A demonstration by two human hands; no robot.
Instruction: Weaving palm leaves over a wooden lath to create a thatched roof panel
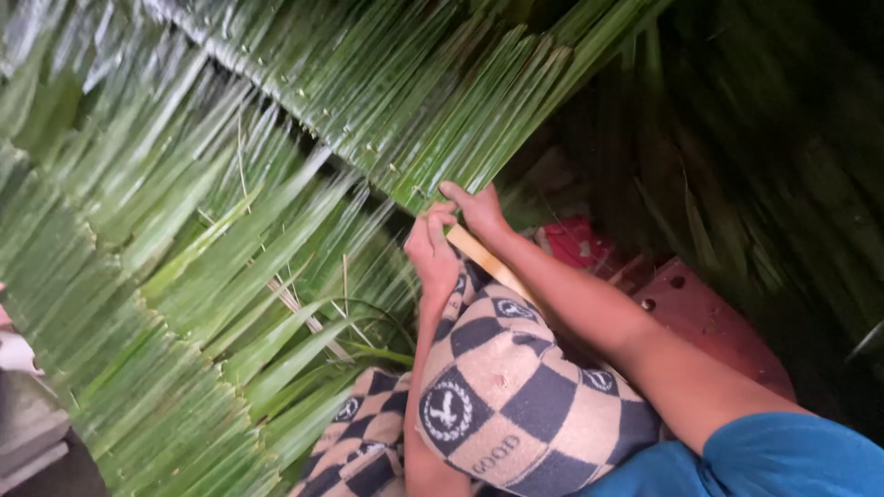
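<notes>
Left hand (pixel 431 253) curled, fingers closed near the end of a pale wooden slat (pixel 488 262), at the lower edge of a panel of folded green palm leaves (pixel 405 101); grip looks like it is on the leaf ends and slat together, exact hold blurred. Right hand (pixel 479 210) just beside it, touching the same leaf edge, fingers bent and pinching the leaf tips, thumb side toward the left hand. Slat runs from between the hands down and right, under the right forearm. Both forearms cross a raised knee in checkered tan-and-navy cloth (pixel 516 387), near centre. Blue sleeve (pixel 792 456) at near right. More stitched leaf panels (pixel 138 304) overlap across the left and far side, blurred. Red object (pixel 571 241) just right of the hands; reddish-brown board (pixel 709 322) with holes further right. Far right dark, more leaves.
</notes>
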